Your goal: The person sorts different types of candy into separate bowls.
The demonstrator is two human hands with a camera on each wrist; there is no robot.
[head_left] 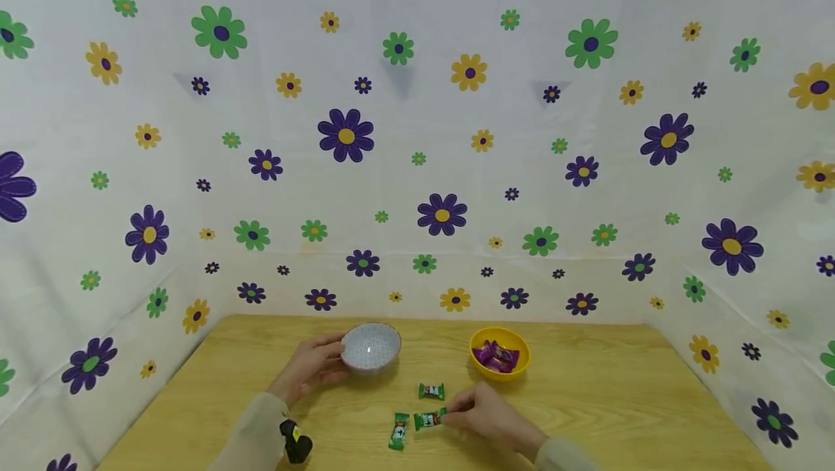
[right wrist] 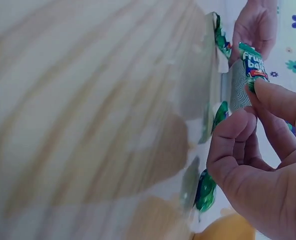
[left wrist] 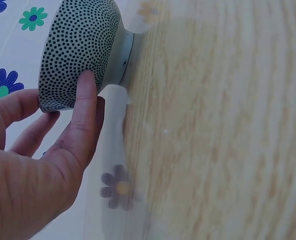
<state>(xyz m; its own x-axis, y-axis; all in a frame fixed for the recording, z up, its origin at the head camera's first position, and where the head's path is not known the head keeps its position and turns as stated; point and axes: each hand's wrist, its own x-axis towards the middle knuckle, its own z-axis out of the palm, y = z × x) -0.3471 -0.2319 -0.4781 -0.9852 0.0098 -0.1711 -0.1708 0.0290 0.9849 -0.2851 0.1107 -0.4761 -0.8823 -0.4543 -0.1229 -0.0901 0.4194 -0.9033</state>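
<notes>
In the head view my left hand (head_left: 315, 367) holds the left side of a bowl (head_left: 370, 346) with a pale grey-blue patterned inside. Black dots cover the outside of the bowl (left wrist: 80, 47) in the left wrist view, where the fingers lie against its wall and rim. My right hand (head_left: 489, 419) pinches one end of a green-wrapped candy (head_left: 428, 419), its wrapper print showing in the right wrist view. Two similar candies lie close by, one candy (head_left: 431, 390) farther back and another candy (head_left: 399, 432) to the left. A further green candy (right wrist: 205, 191) shows in the right wrist view.
A yellow bowl (head_left: 499, 374) with several purple-wrapped candies (head_left: 497, 355) stands behind the right hand. The wooden table (head_left: 600, 384) is bordered at the back and sides by a white flower-printed sheet (head_left: 404, 181). A black device is strapped at the left wrist.
</notes>
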